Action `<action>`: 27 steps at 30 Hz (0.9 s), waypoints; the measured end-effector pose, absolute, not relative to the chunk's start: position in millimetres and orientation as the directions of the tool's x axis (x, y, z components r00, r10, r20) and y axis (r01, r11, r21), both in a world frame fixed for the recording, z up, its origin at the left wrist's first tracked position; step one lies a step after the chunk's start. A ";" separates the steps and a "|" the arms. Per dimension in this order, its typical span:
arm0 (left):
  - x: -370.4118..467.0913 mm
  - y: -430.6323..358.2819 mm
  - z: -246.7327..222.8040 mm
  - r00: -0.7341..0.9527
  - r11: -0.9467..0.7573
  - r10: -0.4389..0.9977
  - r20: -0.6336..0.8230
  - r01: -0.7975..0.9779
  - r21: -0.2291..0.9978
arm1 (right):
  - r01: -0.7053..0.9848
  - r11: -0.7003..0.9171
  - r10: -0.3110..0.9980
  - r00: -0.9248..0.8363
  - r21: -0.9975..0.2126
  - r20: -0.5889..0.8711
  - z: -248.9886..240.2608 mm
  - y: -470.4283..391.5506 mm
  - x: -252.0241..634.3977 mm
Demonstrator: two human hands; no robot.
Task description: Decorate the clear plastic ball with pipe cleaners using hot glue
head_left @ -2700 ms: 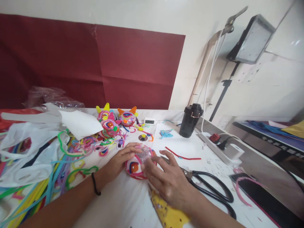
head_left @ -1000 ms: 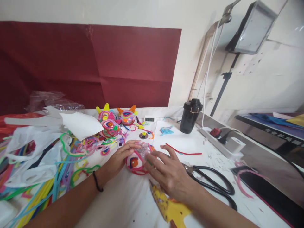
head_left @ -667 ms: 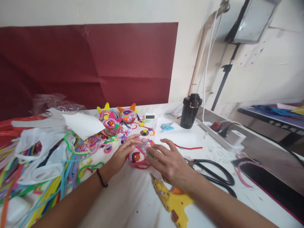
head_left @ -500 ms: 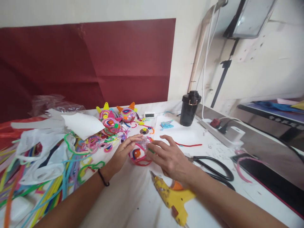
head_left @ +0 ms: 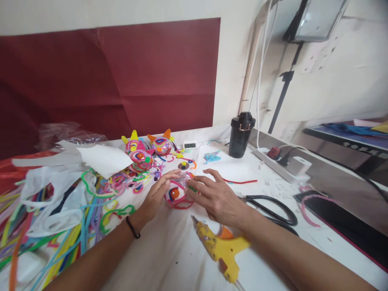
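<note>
A round ornament (head_left: pixel 177 196), clear on top and wound with pink and red pipe cleaner, with an orange and blue eye, sits on the white table between my hands. My left hand (head_left: pixel 157 188) rests its fingers along the ornament's left and upper side. From the right, my right hand (head_left: pixel 214 196) presses its fingertips to the other side, near a small green piece. Just below lies a yellow glue gun (head_left: pixel 215 246), its nozzle pointing toward the ornament. Black-handled scissors (head_left: pixel 273 206) lie beside my right wrist, their blades partly hidden.
Finished-looking ornaments with ears (head_left: pixel 141 157) stand at the back, near a small digital clock (head_left: pixel 190 145). Loose pipe cleaners (head_left: pixel 66 250) pile up at left under white paper (head_left: pixel 103 159). A black cup (head_left: pixel 240 137), a power strip (head_left: pixel 279 167) and a dark phone-like slab (head_left: pixel 348 230) are at right.
The view has shifted slightly. Both hands keep nearly the same place on the ornament, and nothing has been picked up or let go.
</note>
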State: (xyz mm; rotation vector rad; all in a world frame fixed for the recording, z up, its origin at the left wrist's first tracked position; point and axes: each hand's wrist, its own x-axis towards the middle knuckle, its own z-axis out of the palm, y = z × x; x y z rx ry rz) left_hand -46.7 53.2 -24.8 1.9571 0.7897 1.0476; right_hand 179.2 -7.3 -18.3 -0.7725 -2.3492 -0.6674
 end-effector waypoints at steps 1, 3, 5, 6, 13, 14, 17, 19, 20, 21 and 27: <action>-46.9 53.4 -25.2 0.468 -0.508 0.792 0.392 0.149 0.848 | 0.650 0.710 0.367 -0.670 0.271 0.645 -18.4 -7.4 179.4; -47.8 54.1 -26.0 0.460 -0.486 0.800 0.386 0.120 0.865 | 0.650 0.710 0.370 -0.670 0.269 0.643 -18.5 -7.3 180.0; -49.5 55.0 -27.1 0.457 -0.459 0.808 0.372 0.092 0.884 | 0.650 0.711 0.370 -0.671 0.269 0.643 -18.3 -7.0 180.5; -50.6 55.6 -27.8 0.455 -0.445 0.812 0.365 0.079 0.892 | 0.649 0.712 0.367 -0.670 0.269 0.645 -18.2 -6.8 180.8; -63.0 60.8 -34.6 0.445 -0.497 0.790 0.422 0.060 0.866 | 0.636 0.727 0.352 -0.668 0.258 0.655 -17.2 -7.0 182.3; -64.3 61.0 -35.3 0.443 -0.536 0.773 0.455 0.071 0.841 | 0.635 0.729 0.354 -0.669 0.255 0.654 -17.2 -7.1 182.4; -66.6 60.2 -37.1 0.445 -0.666 0.700 0.558 0.128 0.734 | 0.635 0.730 0.359 -0.671 0.253 0.648 -17.5 -6.9 182.0; -67.2 59.4 -39.1 0.462 -0.749 0.636 0.618 0.178 0.638 | 0.636 0.730 0.362 -0.671 0.251 0.647 -18.0 -6.4 181.5; -67.5 59.3 -40.5 0.475 -0.785 0.601 0.643 0.198 0.587 | 0.637 0.729 0.361 -0.669 0.250 0.650 -18.3 -6.0 181.2; -67.7 59.6 -42.2 0.488 -0.814 0.568 0.663 0.214 0.540 | 0.638 0.728 0.358 -0.667 0.251 0.653 -18.6 -5.7 181.0; -69.2 67.2 -51.9 0.564 -0.917 0.397 0.724 0.210 0.339 | 0.634 0.729 0.350 -0.669 0.258 0.655 -19.2 -4.8 180.4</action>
